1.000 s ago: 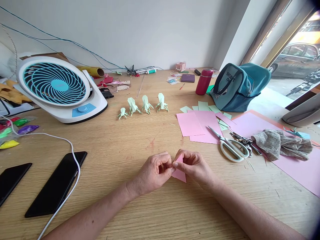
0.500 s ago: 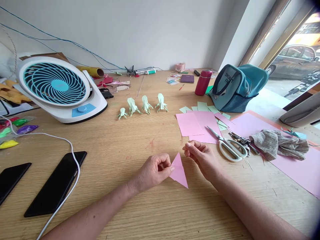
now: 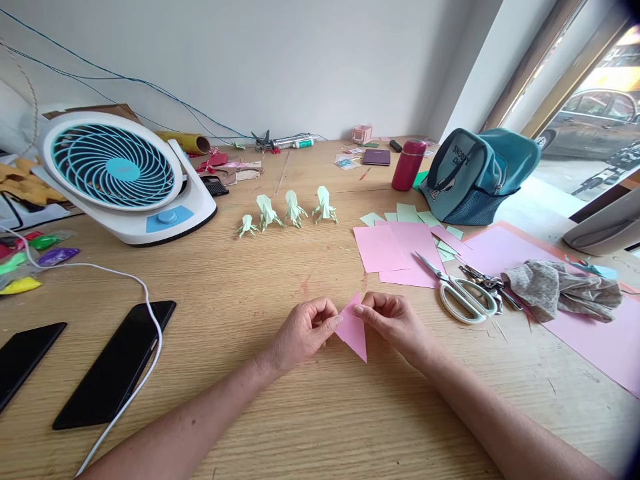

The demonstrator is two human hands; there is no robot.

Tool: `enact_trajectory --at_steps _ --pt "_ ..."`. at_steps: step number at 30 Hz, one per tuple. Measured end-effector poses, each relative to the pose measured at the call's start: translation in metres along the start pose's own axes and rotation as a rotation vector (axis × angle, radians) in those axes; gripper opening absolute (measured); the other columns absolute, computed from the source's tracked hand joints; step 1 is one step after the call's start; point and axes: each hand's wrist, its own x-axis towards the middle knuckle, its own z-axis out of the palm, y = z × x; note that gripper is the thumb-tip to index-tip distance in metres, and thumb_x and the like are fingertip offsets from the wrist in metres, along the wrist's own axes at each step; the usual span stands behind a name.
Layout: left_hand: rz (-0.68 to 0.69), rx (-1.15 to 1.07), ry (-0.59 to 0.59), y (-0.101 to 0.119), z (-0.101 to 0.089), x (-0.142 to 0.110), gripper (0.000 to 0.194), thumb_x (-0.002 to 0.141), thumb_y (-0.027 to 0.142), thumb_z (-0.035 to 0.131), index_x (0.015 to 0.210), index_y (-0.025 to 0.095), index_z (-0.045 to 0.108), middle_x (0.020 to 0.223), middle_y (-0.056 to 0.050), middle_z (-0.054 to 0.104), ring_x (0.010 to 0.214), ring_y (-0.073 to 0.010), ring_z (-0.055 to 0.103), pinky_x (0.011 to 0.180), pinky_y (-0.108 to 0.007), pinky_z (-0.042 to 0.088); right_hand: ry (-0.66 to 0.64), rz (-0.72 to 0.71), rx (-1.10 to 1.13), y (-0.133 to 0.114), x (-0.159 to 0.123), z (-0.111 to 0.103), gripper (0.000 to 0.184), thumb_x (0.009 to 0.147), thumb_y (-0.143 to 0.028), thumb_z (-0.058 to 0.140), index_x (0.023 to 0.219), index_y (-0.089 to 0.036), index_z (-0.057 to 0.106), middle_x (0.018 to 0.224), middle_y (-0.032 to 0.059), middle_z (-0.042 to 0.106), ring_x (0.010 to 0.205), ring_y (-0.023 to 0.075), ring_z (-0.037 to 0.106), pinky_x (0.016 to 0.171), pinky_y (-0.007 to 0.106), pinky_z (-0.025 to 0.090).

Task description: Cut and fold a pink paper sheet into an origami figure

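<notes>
A folded triangle of pink paper is held just above the wooden table, one point up and another down toward me. My left hand pinches its left corner between thumb and forefinger. On the other side, my right hand grips the paper near its upper point, thumb on the near face. Fingertips behind the sheet are hidden. Beyond my hands stand several pale green folded-paper figures with thin legs, in a row. Pink paper sheets lie flat past my right hand, beside white-handled scissors.
At left are a white fan, a black phone and a white cable. A red flask and a blue bag stand at back right. Keys and a grey cloth lie near the scissors.
My right hand has moved left and closed on the triangle's upper part. The paper has shifted slightly up and turned a little. My left hand keeps its pinch.
</notes>
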Motion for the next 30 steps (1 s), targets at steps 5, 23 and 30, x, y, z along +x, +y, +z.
enact_trajectory --at_steps 5,23,30 --pt "-0.007 -0.049 0.074 -0.0004 -0.002 0.0034 0.035 0.085 0.047 0.061 0.073 0.017 0.049 0.062 0.005 0.05 0.048 -0.0068 0.047 0.047 -0.019 0.039 0.05 -0.034 -0.042 -0.0013 0.0006 -0.0015 0.05 0.077 -0.061 0.069 0.059 -0.019 0.051 0.057 -0.0041 0.045 0.053 0.0097 0.035 0.052 0.026 0.026" --pt "0.048 -0.009 0.032 0.0027 -0.0026 0.0021 0.032 0.087 0.045 0.06 0.08 0.014 0.06 0.064 0.003 0.05 0.052 -0.0077 0.044 0.048 -0.019 0.037 0.019 0.006 -0.03 -0.0051 -0.0038 0.0031 0.047 0.075 -0.063 0.071 0.068 -0.019 0.055 0.062 -0.0025 0.052 0.056 0.0112 0.042 0.054 0.026 0.032" --pt "0.056 0.034 0.147 -0.0012 0.0001 0.0035 0.028 0.085 0.036 0.06 0.067 0.016 0.052 0.058 0.005 0.045 0.051 -0.0077 0.041 0.049 -0.02 0.033 -0.003 0.046 -0.053 -0.006 -0.0031 0.0061 0.049 0.072 -0.064 0.071 0.064 -0.019 0.055 0.055 -0.0035 0.049 0.049 0.0089 0.034 0.046 0.025 0.024"
